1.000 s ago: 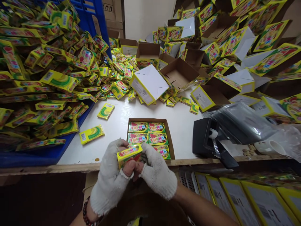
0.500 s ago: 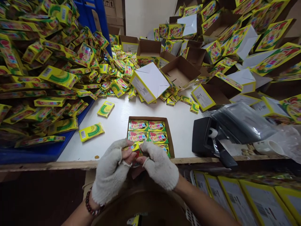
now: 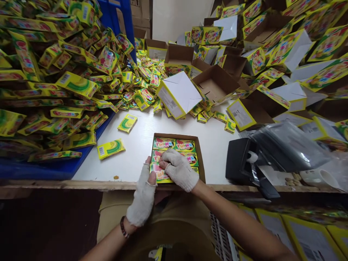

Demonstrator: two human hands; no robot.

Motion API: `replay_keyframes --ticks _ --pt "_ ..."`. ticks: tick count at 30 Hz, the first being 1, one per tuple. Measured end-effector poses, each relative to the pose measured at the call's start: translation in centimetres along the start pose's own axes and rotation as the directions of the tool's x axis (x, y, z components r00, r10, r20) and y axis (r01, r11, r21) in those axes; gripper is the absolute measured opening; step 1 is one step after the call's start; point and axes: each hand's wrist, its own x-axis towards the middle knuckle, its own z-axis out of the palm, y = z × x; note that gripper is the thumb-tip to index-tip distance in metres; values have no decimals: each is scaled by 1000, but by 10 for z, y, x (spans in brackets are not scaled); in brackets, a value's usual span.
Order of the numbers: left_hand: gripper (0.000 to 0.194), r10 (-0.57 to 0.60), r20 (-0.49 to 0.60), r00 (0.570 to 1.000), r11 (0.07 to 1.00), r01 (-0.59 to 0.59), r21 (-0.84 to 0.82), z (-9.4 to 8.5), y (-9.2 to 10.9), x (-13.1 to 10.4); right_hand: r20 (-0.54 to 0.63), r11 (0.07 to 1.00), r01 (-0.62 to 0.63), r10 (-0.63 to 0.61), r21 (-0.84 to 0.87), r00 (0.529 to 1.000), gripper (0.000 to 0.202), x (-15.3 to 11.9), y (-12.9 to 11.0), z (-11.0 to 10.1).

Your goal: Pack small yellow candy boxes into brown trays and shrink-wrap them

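Observation:
A shallow open carton (image 3: 201, 159) with brown inner walls sits near the table's front edge. Small yellow-green candy boxes marked "TWINS" (image 3: 185, 145) lie in it in two columns. My left hand (image 3: 143, 199), in a white fingerless glove, rests against the carton's left front corner, fingers stretched along the side wall and thumb apart. Gloved the same way, my right hand (image 3: 181, 170) lies over the middle and front boxes, its fingertips touching their tops and holding nothing. Under it, part of the front candy box (image 3: 160, 174) shows in the left column; the right front one is mostly covered.
A blue crate (image 3: 89, 156) heaped with candy boxes stands left. Two loose candy boxes (image 3: 111, 148) lie beside the carton. Behind are empty cartons (image 3: 179, 94) and more candy boxes. At right sit a black tape dispenser (image 3: 236, 159), clear plastic bags (image 3: 290, 145) and a white cup (image 3: 318, 177).
The candy box held between both hands is now in the carton's front row. My right hand moved onto the boxes; my left let go and moved to the carton's left side.

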Motion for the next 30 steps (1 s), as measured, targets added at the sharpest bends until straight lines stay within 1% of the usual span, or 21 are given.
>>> replay_keyframes --ticks 2,3,6,7,9,10,11,12,13,14,16,17,18,19,21,22,24,26,27,28,30 --pt "67 35 29 999 998 -36 42 -3 1 -3 37 998 10 -8 -64 999 16 -5 -3 2" --pt "64 50 63 997 996 -54 67 -9 3 1 62 994 28 -22 -107 998 16 -7 -3 2" --pt "53 119 107 987 941 -147 305 -49 13 31 109 967 74 -48 -245 993 16 -10 -4 2" --pt "48 165 81 983 874 -184 450 -67 16 45 108 951 73 -42 -300 993 15 -10 -4 3" --pt "51 267 38 963 623 -203 755 -104 17 74 92 908 61 -25 -415 995 12 -11 -6 6" --pt "54 246 56 968 492 -175 853 -120 17 87 80 886 59 -25 -461 996 11 -11 -7 7" --pt "53 202 61 977 414 -142 899 -133 16 97 68 870 66 -37 -488 997 10 -12 -8 6" --pt "53 156 56 986 383 -112 917 -142 15 105 57 866 86 -67 -493 996 9 -12 -10 5" --pt "53 117 41 992 415 -86 906 -147 15 110 40 872 119 -114 -474 993 11 -11 -12 2" --pt "54 84 24 996 507 -63 859 -146 18 112 7 886 157 -171 -436 985 15 -9 -14 -2" --pt "59 15 39 999 767 -37 640 -133 31 107 -104 928 190 -234 -320 967 27 -1 -17 -11" --pt "62 -15 81 997 879 -26 476 -121 41 101 -161 956 169 -211 -240 964 31 5 -19 -15" --pt "63 -41 160 986 949 -12 315 -108 52 96 -182 981 131 -155 -140 971 34 12 -20 -18" --pt "59 -38 235 971 978 -12 207 -94 63 91 -154 997 81 -83 -19 984 35 21 -21 -20" --pt "48 19 338 941 996 -48 76 -68 82 89 -27 970 -20 27 242 999 37 39 -20 -17" --pt "45 67 338 939 994 -92 58 -59 88 93 14 936 -56 54 348 998 40 47 -19 -15" --pt "46 174 227 958 965 -213 157 -49 89 113 -14 872 -86 105 482 994 45 60 -15 -9" --pt "42 270 52 961 874 -267 407 -51 79 143 -90 838 -83 156 540 984 48 67 -10 -7" --pt "35 281 -11 960 800 -228 555 -56 71 158 -101 830 -85 168 552 981 47 69 -8 -8" --pt "30 273 -54 961 764 -182 619 -62 64 172 -101 828 -87 170 554 980 44 69 -7 -11" --pt "32 224 -102 969 728 -97 678 -74 51 193 -95 858 -79 146 507 985 34 69 -5 -21"
